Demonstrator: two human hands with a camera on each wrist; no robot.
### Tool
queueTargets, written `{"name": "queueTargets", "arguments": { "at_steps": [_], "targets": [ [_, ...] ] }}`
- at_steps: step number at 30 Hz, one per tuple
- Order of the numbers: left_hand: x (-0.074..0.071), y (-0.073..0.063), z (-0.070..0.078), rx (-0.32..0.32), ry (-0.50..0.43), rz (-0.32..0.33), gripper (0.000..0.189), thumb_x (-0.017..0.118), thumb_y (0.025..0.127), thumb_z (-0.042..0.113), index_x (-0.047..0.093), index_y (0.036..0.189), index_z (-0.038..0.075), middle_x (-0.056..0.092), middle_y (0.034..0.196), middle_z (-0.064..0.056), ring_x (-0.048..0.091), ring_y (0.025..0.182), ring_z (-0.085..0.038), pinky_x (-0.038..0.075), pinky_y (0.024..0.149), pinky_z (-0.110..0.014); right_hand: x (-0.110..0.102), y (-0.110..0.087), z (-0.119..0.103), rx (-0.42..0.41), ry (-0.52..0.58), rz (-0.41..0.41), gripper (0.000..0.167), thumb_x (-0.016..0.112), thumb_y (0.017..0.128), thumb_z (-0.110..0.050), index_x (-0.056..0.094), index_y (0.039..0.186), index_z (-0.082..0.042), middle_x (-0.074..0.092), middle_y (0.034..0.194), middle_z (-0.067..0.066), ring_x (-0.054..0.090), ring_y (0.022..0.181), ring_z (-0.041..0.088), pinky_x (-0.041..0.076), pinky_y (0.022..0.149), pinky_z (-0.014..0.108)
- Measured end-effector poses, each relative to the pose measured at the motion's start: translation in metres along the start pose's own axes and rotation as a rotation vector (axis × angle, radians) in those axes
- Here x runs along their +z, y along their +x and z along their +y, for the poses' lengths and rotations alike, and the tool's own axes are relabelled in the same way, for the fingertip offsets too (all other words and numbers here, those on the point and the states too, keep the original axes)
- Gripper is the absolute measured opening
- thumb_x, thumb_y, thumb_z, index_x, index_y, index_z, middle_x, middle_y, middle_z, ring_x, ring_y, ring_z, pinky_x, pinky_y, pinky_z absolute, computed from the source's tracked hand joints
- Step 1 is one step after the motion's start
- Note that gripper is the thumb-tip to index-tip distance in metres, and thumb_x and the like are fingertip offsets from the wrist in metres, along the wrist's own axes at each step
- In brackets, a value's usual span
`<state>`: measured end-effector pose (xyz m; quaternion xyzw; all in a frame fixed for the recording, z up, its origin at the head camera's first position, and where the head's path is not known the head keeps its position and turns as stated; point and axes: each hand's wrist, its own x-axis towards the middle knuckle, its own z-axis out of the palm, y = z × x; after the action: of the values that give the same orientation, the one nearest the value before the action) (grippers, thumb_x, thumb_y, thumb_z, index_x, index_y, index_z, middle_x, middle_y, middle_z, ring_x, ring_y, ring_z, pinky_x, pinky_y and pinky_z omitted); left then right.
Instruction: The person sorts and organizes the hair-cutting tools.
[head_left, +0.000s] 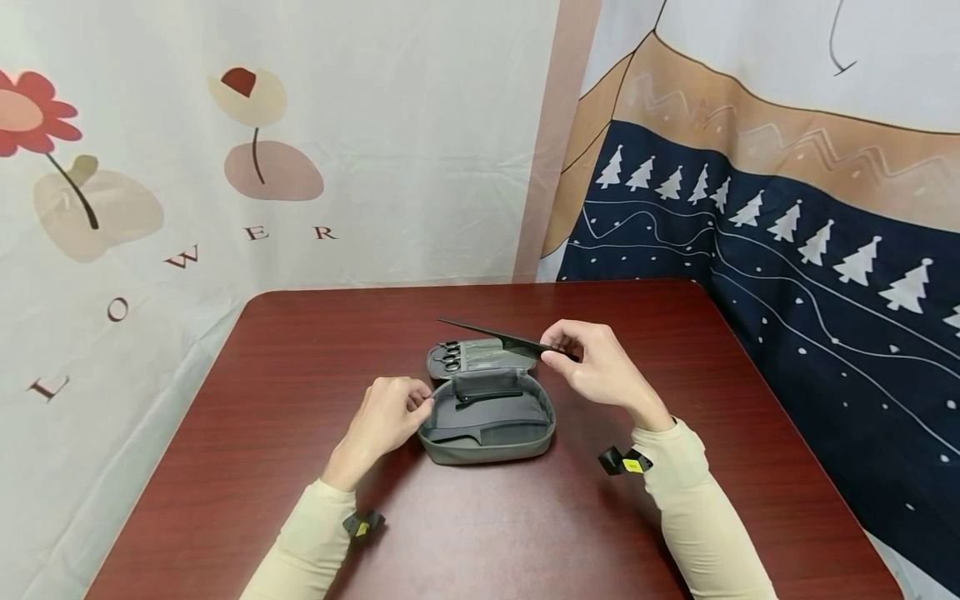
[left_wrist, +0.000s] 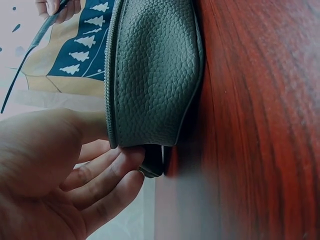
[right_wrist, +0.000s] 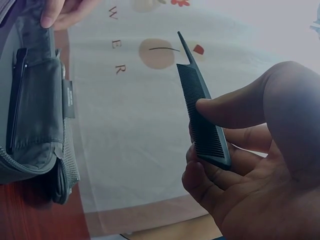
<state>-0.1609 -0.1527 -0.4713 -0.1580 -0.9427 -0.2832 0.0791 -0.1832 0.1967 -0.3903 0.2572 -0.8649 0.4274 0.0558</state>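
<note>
A grey zip case [head_left: 487, 454] lies unzipped on the table with its lid folded back. My left hand [head_left: 386, 417] grips the case's left rim, thumb over the zip edge and fingers against the outer wall [left_wrist: 155, 75]. Above the lid, my right hand [head_left: 603, 367] pinches a black tail comb [right_wrist: 192, 90] by its toothed end between thumb and fingers. The thin tail points to the left, away from the hand. Inside the case lie a dark comb [head_left: 517, 433] along the front and a slim black hair clip [head_left: 487, 398] behind it.
Scissors [head_left: 452, 358] sit in the lid, beside a mesh pocket [head_left: 483, 354]. The case stands mid-table on a reddish-brown wooden table [head_left: 315, 350]. Printed curtains [head_left: 420, 167] hang behind the table's far edge and along its right side.
</note>
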Motion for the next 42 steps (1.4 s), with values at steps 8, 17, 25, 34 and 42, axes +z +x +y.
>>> {"name": "queueTargets", "arguments": {
  "at_steps": [8, 17, 25, 34, 42],
  "targets": [
    [-0.006, 0.000, -0.003, 0.029, -0.028, 0.026, 0.006, 0.085, 0.096, 0.017, 0.085, 0.094, 0.012, 0.081, 0.082, 0.003, 0.074, 0.073, -0.006, 0.063, 0.073, -0.031, 0.001, -0.001, 0.000, 0.014, -0.006, -0.002, 0.012, 0.078, 0.102, -0.002, 0.078, 0.105, -0.013, 0.072, 0.091, 0.001, 0.062, 0.083, 0.019, 0.053, 0.074, 0.033],
    [-0.014, 0.000, -0.002, 0.108, -0.048, 0.189, 0.040, 0.091, 0.095, 0.023, 0.080, 0.127, 0.003, 0.082, 0.109, -0.011, 0.081, 0.096, -0.028, 0.068, 0.087, -0.049, 0.001, -0.001, 0.002, 0.024, -0.008, -0.005, 0.012, 0.078, 0.101, -0.002, 0.078, 0.105, -0.014, 0.071, 0.091, 0.001, 0.062, 0.082, 0.018, 0.051, 0.074, 0.028],
    [-0.018, 0.005, 0.002, 0.223, -0.041, 0.361, 0.070, 0.095, 0.089, 0.026, 0.068, 0.151, 0.009, 0.070, 0.143, -0.016, 0.068, 0.130, -0.040, 0.060, 0.108, -0.059, 0.001, -0.001, 0.004, 0.035, -0.005, -0.010, 0.012, 0.077, 0.102, -0.002, 0.078, 0.106, -0.013, 0.071, 0.092, 0.002, 0.062, 0.082, 0.019, 0.052, 0.074, 0.028],
    [-0.027, 0.015, 0.014, 0.437, -0.013, 0.528, 0.076, 0.091, 0.089, 0.024, 0.063, 0.157, 0.005, 0.067, 0.150, -0.021, 0.062, 0.141, -0.044, 0.049, 0.118, -0.059, 0.000, 0.000, 0.004, 0.034, -0.003, -0.014, 0.010, 0.077, 0.102, -0.003, 0.079, 0.104, -0.012, 0.072, 0.090, 0.001, 0.062, 0.082, 0.019, 0.051, 0.074, 0.026],
    [-0.033, 0.021, 0.035, 0.555, 0.049, 0.550, 0.068, 0.086, 0.092, 0.025, 0.066, 0.154, 0.004, 0.069, 0.151, -0.021, 0.061, 0.148, -0.043, 0.048, 0.124, -0.059, 0.001, 0.000, 0.003, 0.031, -0.004, -0.030, 0.010, 0.079, 0.101, -0.003, 0.079, 0.104, -0.013, 0.072, 0.089, 0.000, 0.062, 0.081, 0.017, 0.051, 0.074, 0.025]
  ]
}}
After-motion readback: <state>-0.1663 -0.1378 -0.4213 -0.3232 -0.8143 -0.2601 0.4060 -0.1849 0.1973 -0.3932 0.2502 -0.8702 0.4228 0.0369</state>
